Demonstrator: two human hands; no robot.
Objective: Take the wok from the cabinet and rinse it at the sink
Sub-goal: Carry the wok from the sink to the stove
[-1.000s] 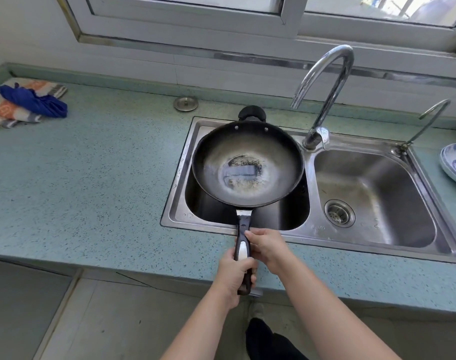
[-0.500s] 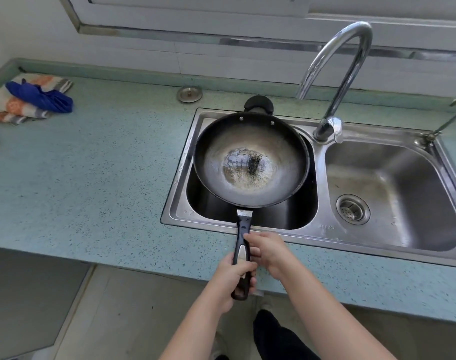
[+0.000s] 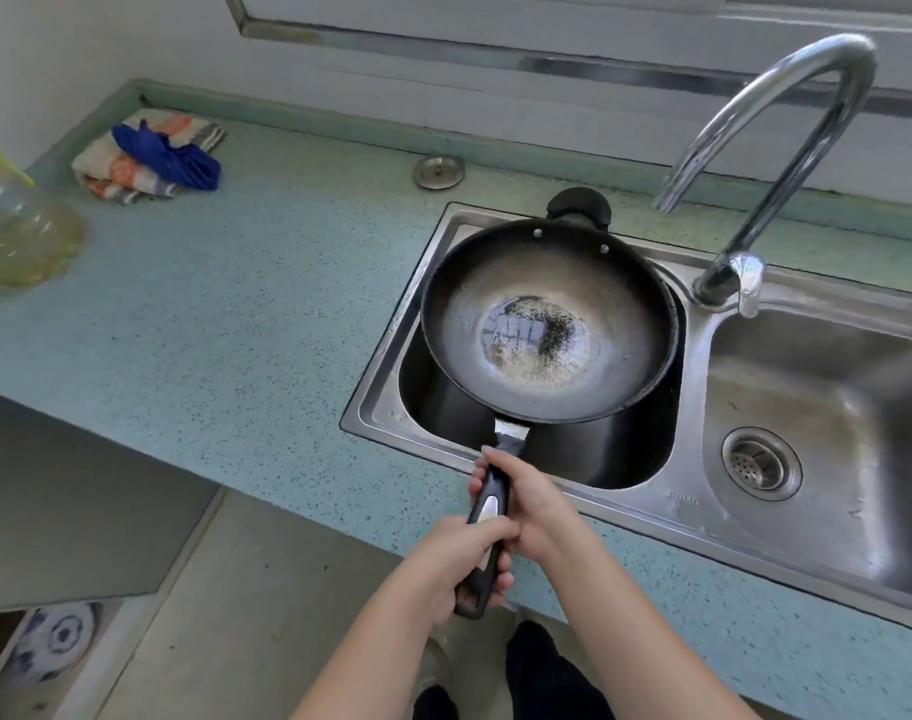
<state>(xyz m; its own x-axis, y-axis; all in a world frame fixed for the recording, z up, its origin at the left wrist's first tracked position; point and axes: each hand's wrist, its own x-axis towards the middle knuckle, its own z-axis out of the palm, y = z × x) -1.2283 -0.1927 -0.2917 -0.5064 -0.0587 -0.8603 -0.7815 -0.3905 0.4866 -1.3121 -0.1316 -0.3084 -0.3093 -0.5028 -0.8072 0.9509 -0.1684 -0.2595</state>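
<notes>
A black wok (image 3: 547, 324) with a worn, shiny bottom hangs level over the left basin of the steel double sink (image 3: 386, 407). Its long black handle points toward me. My left hand (image 3: 459, 558) grips the lower end of the handle. My right hand (image 3: 526, 506) grips the handle just above it, closer to the pan. The curved chrome faucet (image 3: 755, 163) stands behind the divider, its spout ending right of the wok's far rim. No water runs.
A speckled teal countertop (image 3: 209, 314) stretches left of the sink. Folded cloths (image 3: 152, 158) lie at the back left, a clear plastic bottle (image 3: 17, 236) at the far left edge, a metal sink plug (image 3: 439, 172) behind the sink. A blue-patterned dish (image 3: 53, 641) shows below the counter.
The view has swung left and down, so the sink now sits further right. The wok stays over the left basin and both hands keep their grip on the handle.
</notes>
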